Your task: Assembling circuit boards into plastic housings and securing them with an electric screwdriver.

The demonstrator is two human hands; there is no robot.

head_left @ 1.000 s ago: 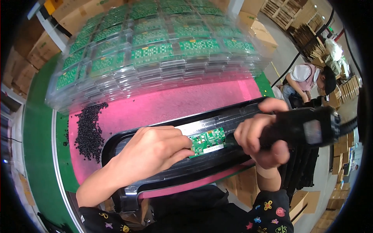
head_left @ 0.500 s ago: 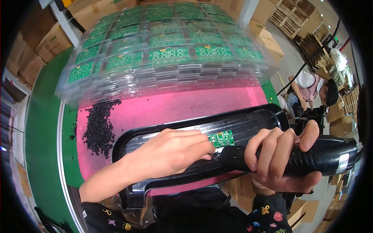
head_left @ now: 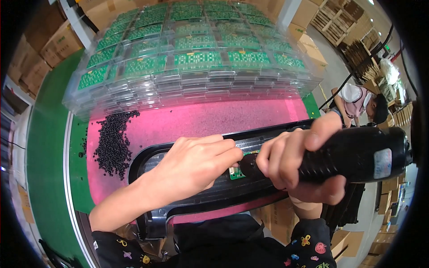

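Observation:
A long black plastic shell point(head_left: 210, 206) lies in front of me on a pink mat, and a small green circuit board point(head_left: 237, 174) sits inside it. My right hand point(head_left: 295, 163) is wrapped round a black electric screwdriver point(head_left: 353, 154). The tool is tilted, its nose down over the board, covering part of it. My left hand point(head_left: 192, 161) reaches across the shell from the left. Its thumb and fingers are pinched together beside the screwdriver's nose, and what they hold, if anything, is hidden. The tool's tip cannot be seen.
Stacked clear plastic trays point(head_left: 196, 87) with green circuit boards stand behind the shell. A heap of small black screw-like pieces point(head_left: 112, 145) lies on the pink mat point(head_left: 192, 116) at left. Another person point(head_left: 357, 102) bends forward at far right, near cardboard boxes point(head_left: 310, 53).
My right hand has swung the screwdriver left and raised its back end, so the nose now covers part of the board. My left fingertips have shifted slightly left and up.

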